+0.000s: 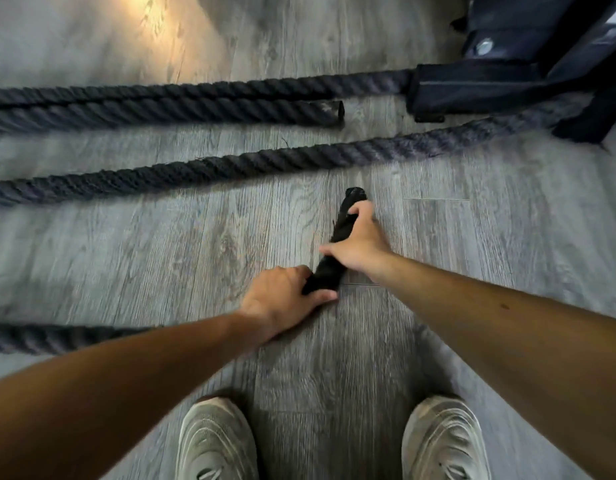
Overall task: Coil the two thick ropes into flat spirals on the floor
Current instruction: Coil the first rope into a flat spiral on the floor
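Observation:
Thick dark twisted ropes lie across the grey wood floor (pixel 161 244). My right hand (pixel 360 242) grips the black wrapped end (pixel 344 220) of the near rope, which points away from me. My left hand (pixel 282 296) is closed on the same rope just behind that end; from under my left arm this rope (pixel 57 337) runs off to the left. A second rope strand (pixel 265 161) lies straight across the middle. Farther back, two more strands (pixel 161 98) lie side by side, one finishing in a black capped end (pixel 331 112).
A black metal equipment frame (pixel 507 77) stands at the top right, and the ropes run to its base. My two pale sneakers (pixel 216 441) (pixel 445 438) are planted at the bottom edge. A patch of warm light falls on the floor at the top.

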The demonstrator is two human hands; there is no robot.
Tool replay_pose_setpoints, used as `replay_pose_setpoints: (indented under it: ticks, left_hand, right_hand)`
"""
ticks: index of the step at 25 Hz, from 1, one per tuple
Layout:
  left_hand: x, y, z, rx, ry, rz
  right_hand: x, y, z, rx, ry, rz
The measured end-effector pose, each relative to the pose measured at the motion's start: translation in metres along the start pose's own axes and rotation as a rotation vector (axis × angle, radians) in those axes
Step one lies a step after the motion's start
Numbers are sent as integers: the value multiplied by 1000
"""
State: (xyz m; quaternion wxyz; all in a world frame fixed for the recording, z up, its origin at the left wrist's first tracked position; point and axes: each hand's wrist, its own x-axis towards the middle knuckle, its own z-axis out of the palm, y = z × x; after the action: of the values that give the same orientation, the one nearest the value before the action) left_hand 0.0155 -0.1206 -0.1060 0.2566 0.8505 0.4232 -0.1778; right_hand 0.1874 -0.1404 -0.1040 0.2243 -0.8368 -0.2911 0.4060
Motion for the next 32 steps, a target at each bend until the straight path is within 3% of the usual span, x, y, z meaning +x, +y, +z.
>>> replay_pose_setpoints:
  ticks: [3,5,7,8,10,12,15,17,19,24,28,30,32]
  left_hand:
    - [-5,17,18,-394,-27,-49]
    - [1,5,8,-451,71,-26]
    - [21,-16,-17,-174,274,119]
    - [33,-25,-29,10,300,217]
    - [55,-32,-46,280,176,384]
    - [67,-26,-44,420,58,411]
    - [69,-20,-30,575,267,465]
    - [64,-21,-27,662,336,463]
    - [54,-19,-24,648,325,424]
    - [14,0,-2,361,258,52]
    - [-6,16,26,-289,146,-177]
    - [-11,17,37,-508,110,-246]
    - [-9,14,37,-588,94,-257]
  right_hand:
    - [-6,24,-2,80,131,14]
    - [-8,42,-4,99,55,-114]
    - [-9,49,-6,6,-124,-207]
    - [-10,49,-7,-51,-213,-241]
    - [-13,47,-9,-91,-306,-283]
    - [-24,46,-11,-50,-245,-278]
    - [-60,61,4,-12,26,-88]
    - [-92,73,23,15,-30,155]
    - [-98,81,33,69,-75,237]
    - [-47,71,-13,114,85,109]
    - [-27,53,-28,166,281,-90]
    - [-27,51,-29,130,189,-205]
    - [-37,59,-26,-81,-39,-213]
